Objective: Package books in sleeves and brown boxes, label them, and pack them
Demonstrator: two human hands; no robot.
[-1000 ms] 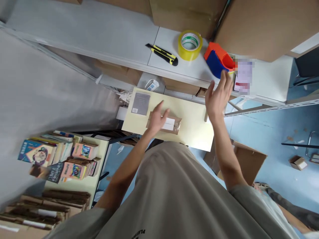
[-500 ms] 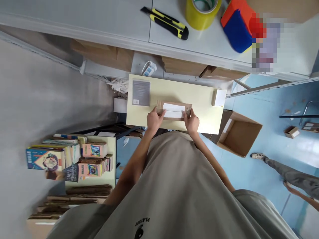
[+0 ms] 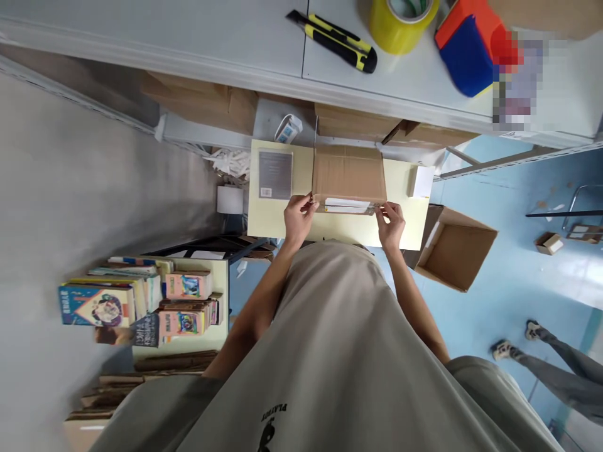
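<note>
Left hand (image 3: pixel 299 218) and right hand (image 3: pixel 391 225) pinch a cardboard carton (image 3: pixel 349 172) at eight and four o'clock; the T-shirt (image 3: pixel 339 326) reads "PLAYBOY".

The top edge is cropping the tape roll (image 3: pixel 396 34). Pixelation is obscuring an item (image 3: pixel 521 81) beside the dispenser (image 3: pixel 466 53). The carton (image 3: pixel 349 172) is covering part of the worktop (image 3: pixel 282 218).

Your brown cardboard box (image 3: pixel 349 176) looks closed; its broad, plain face is turned up to you, creased near the far edge; along its narrow near side runs a white label (image 3: pixel 347 204); it sits over the middle of the pale yellow tabletop (image 3: pixel 348 226), squared towards your body.
</note>
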